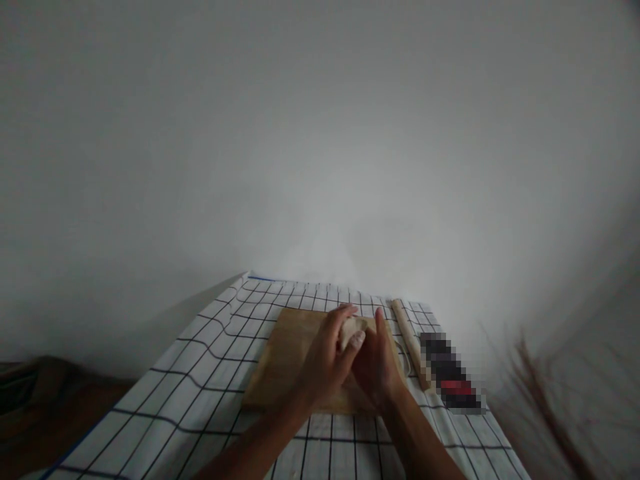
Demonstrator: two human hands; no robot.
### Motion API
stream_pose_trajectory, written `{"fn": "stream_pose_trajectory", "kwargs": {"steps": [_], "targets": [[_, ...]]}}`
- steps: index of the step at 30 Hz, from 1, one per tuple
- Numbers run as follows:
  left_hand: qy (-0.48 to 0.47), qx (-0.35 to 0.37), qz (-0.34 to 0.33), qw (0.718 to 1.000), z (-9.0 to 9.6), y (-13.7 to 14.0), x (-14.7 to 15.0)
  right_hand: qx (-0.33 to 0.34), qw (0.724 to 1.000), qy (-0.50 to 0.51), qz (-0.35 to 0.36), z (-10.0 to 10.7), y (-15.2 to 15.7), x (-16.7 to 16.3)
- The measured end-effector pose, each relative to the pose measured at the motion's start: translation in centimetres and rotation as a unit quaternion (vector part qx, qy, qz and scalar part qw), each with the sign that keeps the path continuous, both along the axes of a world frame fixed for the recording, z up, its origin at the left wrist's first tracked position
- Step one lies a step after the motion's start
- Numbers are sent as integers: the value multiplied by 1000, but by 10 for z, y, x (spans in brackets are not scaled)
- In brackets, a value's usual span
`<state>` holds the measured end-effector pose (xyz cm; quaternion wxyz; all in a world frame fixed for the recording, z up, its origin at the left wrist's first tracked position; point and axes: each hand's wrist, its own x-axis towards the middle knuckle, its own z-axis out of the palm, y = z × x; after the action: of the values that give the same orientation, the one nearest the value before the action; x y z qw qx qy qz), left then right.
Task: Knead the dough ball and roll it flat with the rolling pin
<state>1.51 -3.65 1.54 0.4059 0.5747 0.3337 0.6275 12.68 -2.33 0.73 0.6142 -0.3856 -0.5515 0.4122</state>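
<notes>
Between my two hands is a pale lump of dough (351, 329), held over a wooden board (283, 357). My left hand (327, 353) wraps the dough from the left, with its thumb across the near side. From the right, my right hand (376, 363) cups the lump, thumb pointing up; its other fingers are partly hidden behind the left hand and the dough. Part of the dough's surface is covered by my fingers.
A rolling pin (411, 343) lies along the board's right side. Beyond it is a dark, pixelated object with a red patch (453, 373). A checked cloth (200, 373) covers the table, a wall (320, 147) rises behind, and dry twigs (543, 400) stand at right.
</notes>
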Motion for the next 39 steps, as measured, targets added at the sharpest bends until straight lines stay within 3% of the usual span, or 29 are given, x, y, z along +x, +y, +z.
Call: {"fn": "stream_pose_trajectory", "kwargs": {"steps": [4,7,14,19,22,25,28,32,35,39], "targets": [[-12,-38,49,998,2,6,-7,-101,981,43,158,10,-12,-2],[-46,-76,50,995,0,15,-13,-119,964,59,230,6,-9,-3],[-144,-117,50,981,-4,25,-21,-113,985,112,63,-25,14,4],[-161,-199,-37,966,1,25,-26,-105,987,109,52,-26,15,7],[-206,-280,-83,934,5,26,-27,-91,991,84,59,-25,14,5],[-251,-333,-60,907,8,27,-25,-88,991,70,69,-26,13,3],[-276,-333,-36,901,6,26,-19,-71,995,39,56,-25,11,1],[-256,-333,-38,907,-2,22,-9,41,996,-81,-16,-17,1,-1],[-263,-299,-108,911,-3,17,-3,129,972,-184,-60,-10,-5,-2],[-277,-296,-272,873,7,7,0,160,944,-264,-115,-5,-2,5]]}}
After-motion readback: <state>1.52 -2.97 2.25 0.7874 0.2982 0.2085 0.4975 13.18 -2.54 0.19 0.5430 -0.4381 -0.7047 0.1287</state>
